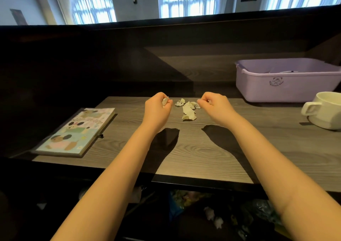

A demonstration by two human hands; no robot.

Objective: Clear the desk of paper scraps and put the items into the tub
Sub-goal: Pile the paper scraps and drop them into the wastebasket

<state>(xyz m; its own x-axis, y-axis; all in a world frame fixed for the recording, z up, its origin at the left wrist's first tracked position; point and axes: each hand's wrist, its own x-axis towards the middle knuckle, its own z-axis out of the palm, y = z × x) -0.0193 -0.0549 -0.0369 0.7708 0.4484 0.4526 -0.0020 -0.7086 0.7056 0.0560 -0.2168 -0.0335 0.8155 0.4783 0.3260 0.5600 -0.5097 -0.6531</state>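
A small heap of paper scraps [188,108] lies at the centre of the frame on the grey wood-grain desk [203,157], between my two hands. My left hand [158,108] is curled around a white scrap. My right hand [215,106] is curled too, fingertips pinched, with a sliver of white showing inside. The pieces are light and my grip is loose, so I judge some could slip out and scatter on the way across, or fall short of the rim. They are torn, crumpled and off-white, in uneven sizes. The lilac tub [287,91] sits at the upper right, well apart, with a white mug [324,111] just in front of it. A cartoon-covered notebook [77,132] lies at the left.
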